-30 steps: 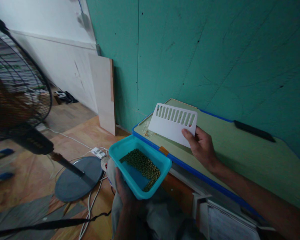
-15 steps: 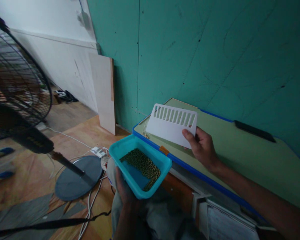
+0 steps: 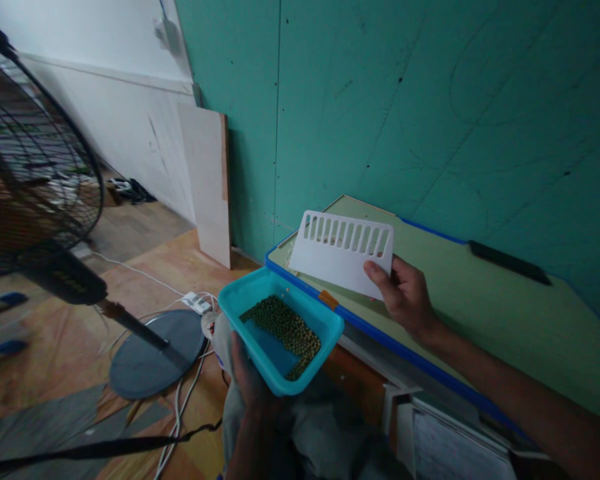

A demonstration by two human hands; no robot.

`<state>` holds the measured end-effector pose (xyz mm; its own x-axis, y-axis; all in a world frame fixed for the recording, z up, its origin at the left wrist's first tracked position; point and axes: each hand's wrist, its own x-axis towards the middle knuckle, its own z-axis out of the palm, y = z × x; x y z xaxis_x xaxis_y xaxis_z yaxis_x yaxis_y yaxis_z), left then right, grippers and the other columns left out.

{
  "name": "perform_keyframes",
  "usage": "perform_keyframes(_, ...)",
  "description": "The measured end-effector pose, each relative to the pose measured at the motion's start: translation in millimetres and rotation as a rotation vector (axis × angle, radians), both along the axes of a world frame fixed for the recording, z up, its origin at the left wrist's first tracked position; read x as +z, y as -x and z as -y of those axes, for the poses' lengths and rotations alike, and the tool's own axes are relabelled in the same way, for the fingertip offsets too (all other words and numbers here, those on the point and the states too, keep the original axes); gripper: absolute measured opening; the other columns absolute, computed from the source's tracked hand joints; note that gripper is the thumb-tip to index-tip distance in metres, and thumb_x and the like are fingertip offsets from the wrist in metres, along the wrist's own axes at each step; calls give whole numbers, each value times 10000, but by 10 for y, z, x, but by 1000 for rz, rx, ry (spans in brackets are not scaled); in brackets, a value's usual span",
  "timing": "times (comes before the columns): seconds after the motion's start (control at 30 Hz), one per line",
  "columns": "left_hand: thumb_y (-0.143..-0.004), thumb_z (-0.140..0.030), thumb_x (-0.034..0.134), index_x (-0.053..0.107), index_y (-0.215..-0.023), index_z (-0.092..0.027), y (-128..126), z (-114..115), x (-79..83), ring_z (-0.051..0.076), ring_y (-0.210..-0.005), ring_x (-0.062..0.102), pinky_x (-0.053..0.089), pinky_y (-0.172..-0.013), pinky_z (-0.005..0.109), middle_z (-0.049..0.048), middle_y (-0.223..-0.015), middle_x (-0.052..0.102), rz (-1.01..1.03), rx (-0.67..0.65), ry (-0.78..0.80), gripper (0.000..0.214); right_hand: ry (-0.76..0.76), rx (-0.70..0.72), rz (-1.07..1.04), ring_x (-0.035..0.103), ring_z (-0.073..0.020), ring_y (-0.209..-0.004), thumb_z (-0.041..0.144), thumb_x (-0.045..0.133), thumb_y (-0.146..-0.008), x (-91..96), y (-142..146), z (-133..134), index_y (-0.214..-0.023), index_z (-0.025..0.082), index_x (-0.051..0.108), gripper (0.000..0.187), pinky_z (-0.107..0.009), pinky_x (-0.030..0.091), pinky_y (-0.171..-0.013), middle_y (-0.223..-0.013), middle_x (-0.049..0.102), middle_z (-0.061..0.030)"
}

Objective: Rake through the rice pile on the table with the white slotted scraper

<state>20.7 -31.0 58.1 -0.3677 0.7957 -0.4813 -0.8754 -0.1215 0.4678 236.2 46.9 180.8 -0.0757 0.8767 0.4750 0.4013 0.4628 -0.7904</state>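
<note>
Left hand [image 3: 253,380] is cupping a teal plastic tray [image 3: 240,308] of small green beans [image 3: 283,328], just under the green surface [image 3: 480,313] edge. Right hand [image 3: 405,297] is pinching a white slotted plastic scraper [image 3: 337,261] on the surface. Tray is seemingly tilting; risk: beans spilling.

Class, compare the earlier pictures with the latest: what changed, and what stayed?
The right hand has slid the white slotted scraper slightly left along the table. The left hand still holds the turquoise tray of green beans below its edge.
</note>
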Motion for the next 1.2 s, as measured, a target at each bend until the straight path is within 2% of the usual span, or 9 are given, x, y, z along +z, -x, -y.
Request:
perform_keyframes(0.3,-971,-505,618,746,-1292,-309,31,-16,-106,308,-1359,597,502,-1107,438,21,-1219,800,-5,20,8,397,-59,-60,-15,537,-147,-630,463,659,-948,16,-10,23,-878,189,719,289,-252,424,-543,-712,638,-1)
perform_keyframes(0.53,-963,-454,649,760,-1257,-325,24,-33,-104,283,-1336,617,502,-1100,387,-2,-1142,819,-53,101,51,339,-31,-75,-76,509,-149,-616,457,682,-919,31,-14,32,-846,187,705,281,-260,396,-521,-693,610,3)
perform_keyframes(0.7,-944,-520,664,747,-1288,-331,22,-17,-113,285,-1302,642,516,-1085,390,-3,-1161,813,-47,46,26,401,-28,-70,-92,502,-151,-608,451,691,-906,32,-24,39,-838,195,710,266,-268,392,-515,-682,602,3)
perform_keyframes(0.83,-955,-454,661,748,-1288,-324,36,-24,-144,275,-1250,675,524,-1071,382,4,-1095,824,-43,84,41,368,-14,-69,-99,512,-158,-603,451,699,-886,53,-30,51,-833,197,716,260,-274,394,-506,-681,610,-4)
perform_keyframes(1.03,-946,-550,628,757,-1261,-286,1,-16,-58,314,-1279,655,523,-1073,446,40,-1159,813,44,-4,-8,431,8,-42,-154,518,-152,-616,457,715,-887,25,-39,36,-875,199,719,259,-267,401,-518,-722,635,-4)
perform_keyframes(1.2,-958,-511,632,765,-1232,-318,-14,-13,-15,300,-1288,650,519,-1075,425,15,-1116,821,-32,51,-2,360,-14,-91,-75,487,-144,-606,486,687,-921,4,-21,15,-847,194,700,301,-258,382,-506,-680,590,6)
